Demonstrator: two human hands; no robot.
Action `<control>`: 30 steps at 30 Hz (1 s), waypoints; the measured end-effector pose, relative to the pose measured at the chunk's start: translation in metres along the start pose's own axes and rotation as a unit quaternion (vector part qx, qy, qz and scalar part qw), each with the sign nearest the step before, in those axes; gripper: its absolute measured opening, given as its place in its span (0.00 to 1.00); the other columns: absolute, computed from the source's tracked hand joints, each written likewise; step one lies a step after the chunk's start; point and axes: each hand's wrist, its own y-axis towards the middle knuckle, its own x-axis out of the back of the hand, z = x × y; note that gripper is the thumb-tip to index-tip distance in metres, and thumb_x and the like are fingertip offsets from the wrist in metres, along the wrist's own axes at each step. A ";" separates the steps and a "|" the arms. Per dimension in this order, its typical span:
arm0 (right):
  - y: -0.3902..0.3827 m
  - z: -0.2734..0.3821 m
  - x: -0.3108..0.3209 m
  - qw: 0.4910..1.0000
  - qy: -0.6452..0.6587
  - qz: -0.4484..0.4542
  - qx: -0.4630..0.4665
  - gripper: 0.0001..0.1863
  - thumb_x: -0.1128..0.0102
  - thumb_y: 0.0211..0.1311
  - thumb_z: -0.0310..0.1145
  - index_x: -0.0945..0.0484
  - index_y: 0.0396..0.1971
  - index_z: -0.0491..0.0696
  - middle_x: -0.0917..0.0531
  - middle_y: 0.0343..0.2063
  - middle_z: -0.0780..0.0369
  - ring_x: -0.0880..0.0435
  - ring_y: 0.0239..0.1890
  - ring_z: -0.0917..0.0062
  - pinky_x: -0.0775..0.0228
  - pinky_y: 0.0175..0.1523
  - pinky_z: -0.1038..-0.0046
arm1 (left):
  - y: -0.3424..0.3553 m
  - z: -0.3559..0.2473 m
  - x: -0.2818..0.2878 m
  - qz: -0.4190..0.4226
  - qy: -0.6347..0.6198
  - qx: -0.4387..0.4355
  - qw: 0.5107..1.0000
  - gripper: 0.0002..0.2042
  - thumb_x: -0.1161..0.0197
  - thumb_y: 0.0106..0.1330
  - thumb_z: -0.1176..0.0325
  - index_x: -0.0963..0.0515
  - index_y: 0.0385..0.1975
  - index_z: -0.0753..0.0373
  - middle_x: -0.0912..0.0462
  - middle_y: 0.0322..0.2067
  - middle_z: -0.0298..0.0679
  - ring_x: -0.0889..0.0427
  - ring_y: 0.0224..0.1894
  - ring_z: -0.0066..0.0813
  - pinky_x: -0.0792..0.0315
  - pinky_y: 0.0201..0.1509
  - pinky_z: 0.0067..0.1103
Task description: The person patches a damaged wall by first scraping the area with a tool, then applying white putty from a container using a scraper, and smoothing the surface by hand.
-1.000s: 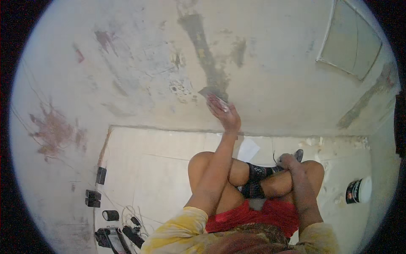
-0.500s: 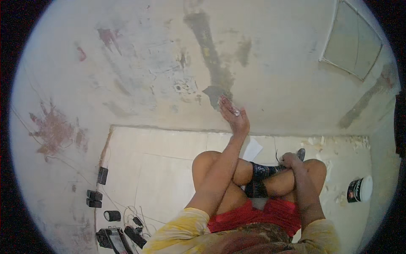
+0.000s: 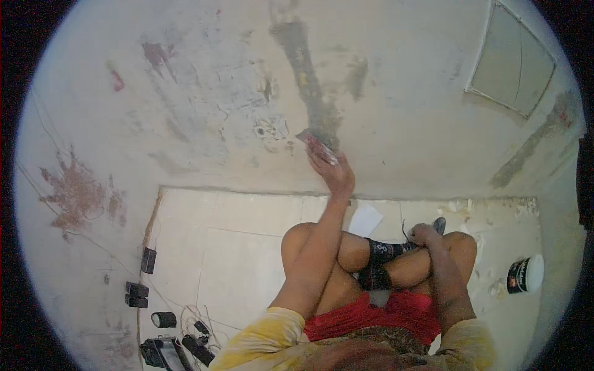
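Observation:
My left hand is raised to the wall, with its fingers wrapped round a putty knife. The reddish handle is smeared with white, and the dark blade touches or nearly touches the wall at the lower end of a grey patched strip. My right hand rests by my crossed legs, over the black sock. Its fingers are closed round a dark-ended tool; a thin dark edge sticks out on the other side, and the hand hides the rest.
A white sheet lies on the floor by the wall. A white-and-black tub stands at the right. At the left are black boxes, a small cylinder, and tangled cables. A framed panel is at the upper right wall.
My left hand has moved a little left and up along the wall, and the putty knife has tilted so that less of its blade shows. My right hand stays in place.

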 end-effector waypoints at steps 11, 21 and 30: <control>-0.012 0.013 0.018 0.998 0.050 0.048 0.002 0.17 0.41 0.57 0.47 0.16 0.38 0.50 0.17 0.43 0.52 0.21 0.51 0.57 0.31 0.58 0.58 | 0.036 -0.009 0.008 -0.055 0.055 -0.024 0.997 0.37 0.59 0.74 0.51 0.64 0.72 0.70 0.64 0.73 0.52 0.69 0.75 0.52 0.73 0.74 0.42; 0.002 0.005 0.010 0.999 -0.012 0.041 0.024 0.20 0.44 0.58 0.49 0.16 0.38 0.49 0.17 0.41 0.50 0.20 0.48 0.55 0.30 0.57 0.57 | -0.014 0.028 -0.011 -0.011 -0.017 -0.046 0.999 0.39 0.58 0.73 0.47 0.63 0.72 0.70 0.64 0.74 0.51 0.67 0.75 0.49 0.72 0.74 0.41; -0.012 0.009 0.013 0.999 -0.004 0.036 -0.007 0.21 0.44 0.59 0.50 0.16 0.37 0.47 0.16 0.40 0.50 0.20 0.49 0.57 0.29 0.56 0.58 | 0.047 -0.001 0.007 -0.092 0.058 -0.016 0.994 0.41 0.53 0.72 0.48 0.66 0.72 0.68 0.66 0.74 0.49 0.68 0.76 0.43 0.74 0.75 0.39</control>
